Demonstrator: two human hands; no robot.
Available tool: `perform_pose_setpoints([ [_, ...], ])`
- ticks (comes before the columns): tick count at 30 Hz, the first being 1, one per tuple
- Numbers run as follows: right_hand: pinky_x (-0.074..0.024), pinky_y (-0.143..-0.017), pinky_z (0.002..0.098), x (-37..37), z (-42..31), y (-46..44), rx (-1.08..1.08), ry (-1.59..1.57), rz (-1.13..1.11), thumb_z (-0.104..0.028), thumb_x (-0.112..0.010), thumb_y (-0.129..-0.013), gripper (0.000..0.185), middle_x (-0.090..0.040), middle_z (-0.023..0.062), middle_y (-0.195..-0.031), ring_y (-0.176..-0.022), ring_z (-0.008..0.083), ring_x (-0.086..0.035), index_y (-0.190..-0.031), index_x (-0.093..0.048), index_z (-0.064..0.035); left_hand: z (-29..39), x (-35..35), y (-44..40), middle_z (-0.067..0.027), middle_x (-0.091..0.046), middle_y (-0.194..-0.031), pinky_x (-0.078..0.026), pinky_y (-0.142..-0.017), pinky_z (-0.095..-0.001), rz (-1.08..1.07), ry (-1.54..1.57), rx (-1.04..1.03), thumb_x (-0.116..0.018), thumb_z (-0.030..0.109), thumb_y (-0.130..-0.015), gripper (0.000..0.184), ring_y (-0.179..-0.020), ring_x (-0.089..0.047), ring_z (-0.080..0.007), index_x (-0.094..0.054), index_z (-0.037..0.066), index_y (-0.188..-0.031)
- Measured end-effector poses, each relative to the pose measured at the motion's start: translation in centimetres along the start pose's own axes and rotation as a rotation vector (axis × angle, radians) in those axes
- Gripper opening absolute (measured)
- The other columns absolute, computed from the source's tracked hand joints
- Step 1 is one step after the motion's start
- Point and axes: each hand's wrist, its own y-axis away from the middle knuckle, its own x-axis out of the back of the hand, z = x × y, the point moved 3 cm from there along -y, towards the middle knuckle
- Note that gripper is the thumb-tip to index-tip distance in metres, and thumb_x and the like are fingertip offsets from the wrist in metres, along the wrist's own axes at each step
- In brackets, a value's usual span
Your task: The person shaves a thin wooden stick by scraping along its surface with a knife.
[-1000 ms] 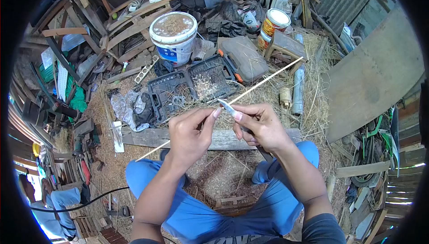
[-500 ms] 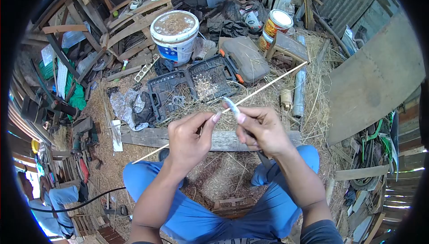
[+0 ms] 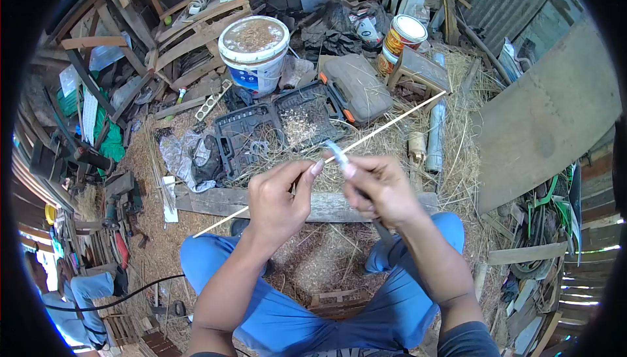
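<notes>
A thin pale stick (image 3: 392,129), of wood or bamboo, runs slantwise from above my left knee up toward the right. My left hand (image 3: 282,197) pinches it near the middle between thumb and fingers. My right hand (image 3: 384,190), slightly blurred, is closed around a knife (image 3: 337,153). Its short bright blade lies against the stick just right of my left fingertips, and a dark end of its handle shows below my fist. Both hands are over a grey wooden plank (image 3: 326,207) in front of my knees.
Beyond the plank lie an open tool case (image 3: 251,136) with shavings in it and a closed grey case (image 3: 357,89). A white bucket (image 3: 256,73) and a stacked paint can (image 3: 401,37) stand behind. Another person's leg (image 3: 91,298) shows at the lower left.
The knife blade and my right hand have shifted very slightly left along the stick. My left hand keeps its pinch almost in place.
</notes>
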Motion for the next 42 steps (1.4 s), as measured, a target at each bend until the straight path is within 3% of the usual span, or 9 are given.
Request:
perform_pose_setpoints([
  [2, -0.0236, -0.039, 0.0217, -0.3, 0.4, -0.2, -0.058, -0.028, -0.047, -0.020, -0.058, -0.105, 0.029, -0.056, 0.0019, -0.065, -0.043, 0.0024, -0.036, -0.125, -0.066, -0.0021, 0.1, -0.1, -0.3, -0.0103, -0.067, -0.066, -0.042, -0.051, -0.0277, 0.014, 0.019, -0.020, -0.072, 0.006, -0.092, 0.009, -0.054, -0.056, -0.0101, -0.075, -0.003, -0.092],
  [5, -0.0252, -0.039, 0.0218, 1.4, -1.6, 0.1, 0.006, 0.011, 0.084, -0.020, -0.058, -0.105, 0.030, -0.056, 0.0013, -0.064, -0.044, 0.0029, -0.037, -0.127, -0.065, -0.0017, 0.1, 0.2, -0.3, -0.0104, -0.067, -0.066, -0.042, -0.051, -0.0277, 0.029, 0.004, -0.023, -0.072, 0.006, -0.092, 0.009, -0.054, -0.056, -0.0101, -0.074, -0.002, -0.092],
  [13, -0.0250, -0.039, 0.0224, 0.7, -0.4, 0.0, -0.028, 0.004, 0.027, -0.018, -0.059, -0.104, 0.031, -0.057, 0.0010, -0.062, -0.043, 0.0033, -0.037, -0.130, -0.063, -0.0020, 0.3, 0.0, -0.3, -0.0104, -0.066, -0.065, -0.041, -0.050, -0.0282, 0.008, -0.008, -0.009, -0.072, 0.006, -0.092, 0.009, -0.053, -0.055, -0.0098, -0.074, -0.002, -0.091],
  [17, -0.0233, -0.037, 0.0221, 1.7, -1.8, 0.2, 0.058, -0.032, 0.041, -0.018, -0.059, -0.104, 0.029, -0.056, 0.0011, -0.062, -0.041, 0.0033, -0.037, -0.127, -0.062, -0.0012, 0.3, 0.1, 0.0, -0.0102, -0.066, -0.065, -0.041, -0.051, -0.0283, 0.015, -0.002, -0.002, -0.072, 0.006, -0.092, 0.009, -0.053, -0.055, -0.0100, -0.074, -0.002, -0.091],
  [19, -0.0232, -0.037, 0.0226, 0.2, 0.0, 0.2, -0.064, 0.011, 0.017, -0.019, -0.058, -0.104, 0.035, -0.054, 0.0001, -0.061, -0.042, 0.0031, -0.036, -0.135, -0.059, -0.0031, 0.1, -0.3, 0.0, -0.0110, -0.067, -0.069, -0.042, -0.051, -0.0273, -0.008, 0.001, -0.014, -0.073, 0.005, -0.090, 0.008, -0.054, -0.056, -0.0103, -0.075, -0.002, -0.094],
  [24, -0.0243, -0.040, 0.0219, 0.6, -1.1, 0.3, -0.030, -0.071, 0.015, -0.019, -0.059, -0.104, 0.037, -0.056, 0.0009, -0.063, -0.045, 0.0031, -0.038, -0.137, -0.056, -0.0021, 0.3, -0.3, -0.3, -0.0131, -0.070, -0.076, -0.046, -0.054, -0.0266, -0.075, -0.003, -0.080, -0.072, 0.001, -0.089, 0.011, -0.060, -0.063, -0.0120, -0.074, -0.002, -0.100],
  [27, -0.0233, -0.040, 0.0219, -0.1, 0.2, -0.2, -0.050, 0.056, -0.026, -0.018, -0.058, -0.105, 0.040, -0.055, 0.0013, -0.064, -0.045, 0.0029, -0.038, -0.143, -0.054, -0.0055, -0.2, -0.5, 0.1, -0.0139, -0.071, -0.078, -0.048, -0.056, -0.0272, -0.053, 0.034, -0.073, -0.071, -0.001, -0.089, 0.013, -0.063, -0.065, -0.0136, -0.074, -0.003, -0.101],
  [32, -0.0232, -0.040, 0.0221, 0.6, -1.2, 0.3, -0.031, -0.050, 0.018, -0.014, -0.057, -0.104, 0.038, -0.056, 0.0015, -0.063, -0.044, 0.0030, -0.036, -0.140, -0.054, -0.0014, 0.3, 0.0, 0.0, -0.0146, -0.072, -0.080, -0.049, -0.057, -0.0281, -0.044, -0.012, -0.086, -0.069, -0.002, -0.090, 0.012, -0.064, -0.067, -0.0155, -0.074, -0.003, -0.101],
  [42, -0.0236, -0.038, 0.0229, 1.1, -0.6, -0.2, 0.006, 0.036, 0.049, -0.016, -0.059, -0.103, 0.034, -0.055, 0.0000, -0.061, -0.043, 0.0030, -0.038, -0.134, -0.057, -0.0005, 0.0, 0.1, 0.0, -0.0166, -0.072, -0.082, -0.052, -0.062, -0.0300, -0.049, -0.065, -0.105, -0.071, -0.002, -0.089, 0.008, -0.067, -0.070, -0.0202, -0.073, -0.004, -0.096],
])
